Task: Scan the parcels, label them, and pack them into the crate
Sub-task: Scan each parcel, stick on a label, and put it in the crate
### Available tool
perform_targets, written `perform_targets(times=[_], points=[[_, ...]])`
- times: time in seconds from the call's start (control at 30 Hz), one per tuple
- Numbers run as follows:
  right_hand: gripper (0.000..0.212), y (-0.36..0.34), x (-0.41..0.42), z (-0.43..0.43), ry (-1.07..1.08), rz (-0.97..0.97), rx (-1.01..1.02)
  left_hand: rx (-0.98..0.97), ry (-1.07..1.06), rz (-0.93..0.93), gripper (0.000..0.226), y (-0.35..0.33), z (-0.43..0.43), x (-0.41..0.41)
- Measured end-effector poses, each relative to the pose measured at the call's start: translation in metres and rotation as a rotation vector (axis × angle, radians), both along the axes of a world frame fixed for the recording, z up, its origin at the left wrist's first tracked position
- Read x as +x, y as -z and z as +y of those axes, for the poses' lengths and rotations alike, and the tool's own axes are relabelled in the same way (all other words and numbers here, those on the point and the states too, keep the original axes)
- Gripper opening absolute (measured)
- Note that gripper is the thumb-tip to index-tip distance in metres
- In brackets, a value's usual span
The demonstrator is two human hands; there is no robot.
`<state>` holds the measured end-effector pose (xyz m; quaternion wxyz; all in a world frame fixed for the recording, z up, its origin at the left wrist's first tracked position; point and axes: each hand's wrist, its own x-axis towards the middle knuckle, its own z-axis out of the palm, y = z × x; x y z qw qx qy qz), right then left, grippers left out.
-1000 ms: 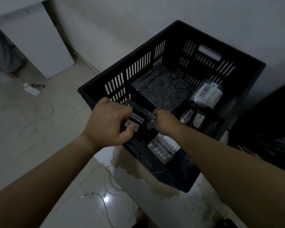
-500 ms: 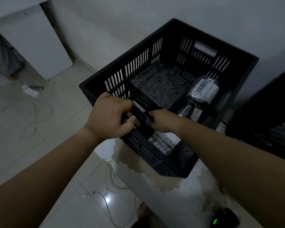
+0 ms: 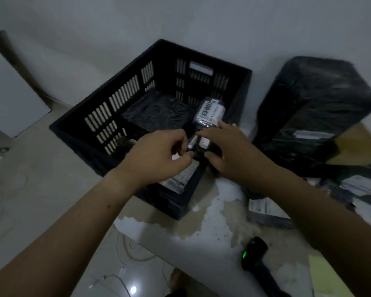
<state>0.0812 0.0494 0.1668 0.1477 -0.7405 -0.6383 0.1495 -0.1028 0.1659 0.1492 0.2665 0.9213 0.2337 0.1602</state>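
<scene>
Dim, peeling tabletop (image 3: 212,232): clasped small parcel (image 3: 203,142) in right hand (image 3: 229,155) at 4 o'clock rim of crate (image 3: 201,57), left hand (image 3: 159,155) curled (hold unclear). Risked spilling outside if released early.

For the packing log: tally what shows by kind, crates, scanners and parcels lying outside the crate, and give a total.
Crate: 1
Scanner: 1
Parcels outside the crate: 3 (large wrapped parcel, small labelled parcel, blurred labelled parcel); the right arm may hide more
Total: 5
</scene>
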Motion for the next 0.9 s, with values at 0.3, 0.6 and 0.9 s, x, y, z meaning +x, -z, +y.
perform_targets(times=[0.3,0.6,0.9], points=[[0.056,0.025,0.058,-0.221,0.416,0.246,-0.008,-0.057,0.286,-0.144,0.011,0.030,-0.143,0.076],[0.061,0.104,0.075,-0.404,0.684,0.466,-0.191,-0.398,0.351,0.101,0.008,0.123,-0.278,0.120],[0.057,0.158,0.104,-0.469,0.708,0.694,-0.309,-0.547,0.251,0.294,0.029,0.170,-0.348,0.160]])
